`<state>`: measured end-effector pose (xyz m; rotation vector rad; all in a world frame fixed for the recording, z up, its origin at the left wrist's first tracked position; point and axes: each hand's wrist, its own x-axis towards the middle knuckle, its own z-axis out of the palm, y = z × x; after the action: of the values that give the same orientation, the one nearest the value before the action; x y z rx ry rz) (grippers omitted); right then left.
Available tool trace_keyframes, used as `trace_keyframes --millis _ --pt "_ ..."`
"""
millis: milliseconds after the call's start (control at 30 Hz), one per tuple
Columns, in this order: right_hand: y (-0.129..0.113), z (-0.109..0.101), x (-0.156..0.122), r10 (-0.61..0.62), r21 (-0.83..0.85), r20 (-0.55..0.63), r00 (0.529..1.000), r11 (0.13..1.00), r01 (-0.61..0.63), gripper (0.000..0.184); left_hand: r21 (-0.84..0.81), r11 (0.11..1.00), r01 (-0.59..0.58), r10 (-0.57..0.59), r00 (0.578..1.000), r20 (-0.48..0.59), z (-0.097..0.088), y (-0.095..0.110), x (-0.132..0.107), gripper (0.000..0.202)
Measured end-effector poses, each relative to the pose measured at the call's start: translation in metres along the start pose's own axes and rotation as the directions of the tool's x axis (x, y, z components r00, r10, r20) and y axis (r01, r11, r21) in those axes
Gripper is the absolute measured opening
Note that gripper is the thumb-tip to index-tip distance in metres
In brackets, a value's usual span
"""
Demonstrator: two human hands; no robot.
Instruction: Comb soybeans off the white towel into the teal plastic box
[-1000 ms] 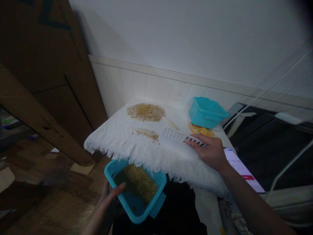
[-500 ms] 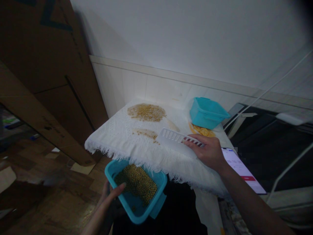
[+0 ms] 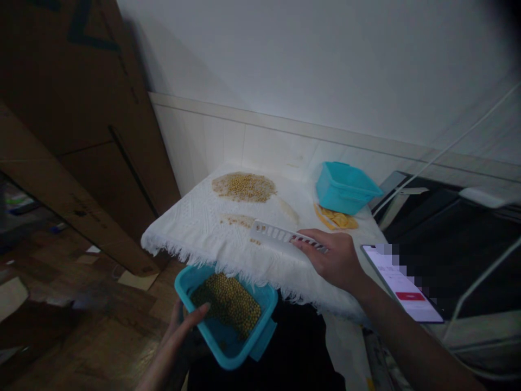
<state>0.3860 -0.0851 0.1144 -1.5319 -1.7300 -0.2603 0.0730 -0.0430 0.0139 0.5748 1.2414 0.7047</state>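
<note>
My left hand [image 3: 188, 322] grips the near-left rim of a blue plastic basket [image 3: 260, 343], its thumb over the edge. Yellow soybeans [image 3: 236, 300] partly fill this basket, just below the table's fringed front edge. In my right hand [image 3: 337, 258] is a white slotted plastic strip [image 3: 273, 231], held low over the white tablecloth [image 3: 195, 222]. A few loose beans lie at the strip's left end. Behind it, a pile of soybeans [image 3: 249, 186] is spread on the cloth, with a thin scatter of beans [image 3: 234, 220] in front.
A second blue basket [image 3: 345, 190] stands at the table's back right beside a yellow cloth-like item [image 3: 340, 218]. A lit phone [image 3: 407, 288] lies to the right. Large cardboard boxes [image 3: 93, 108] rise at the left, and a white wall [image 3: 293, 70] closes the back.
My right hand has moved the strip left and slightly toward me, over the front scatter of beans. The left hand and its basket have hardly moved.
</note>
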Motion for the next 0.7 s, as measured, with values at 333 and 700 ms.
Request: trace_keyframes --millis 333,700 --pt "-0.025 -0.018 -0.011 -0.034 -0.044 0.011 0.999 0.998 0.034 0.024 -0.059 0.998 0.028 -0.029 1.0 -0.007 0.005 0.007 -0.01 0.1" --pt "0.049 -0.007 0.0 0.094 -0.077 -0.094 0.991 0.992 -0.101 0.019 -0.076 0.996 0.045 -0.044 0.999 0.013 0.0 0.006 -0.002 0.102"
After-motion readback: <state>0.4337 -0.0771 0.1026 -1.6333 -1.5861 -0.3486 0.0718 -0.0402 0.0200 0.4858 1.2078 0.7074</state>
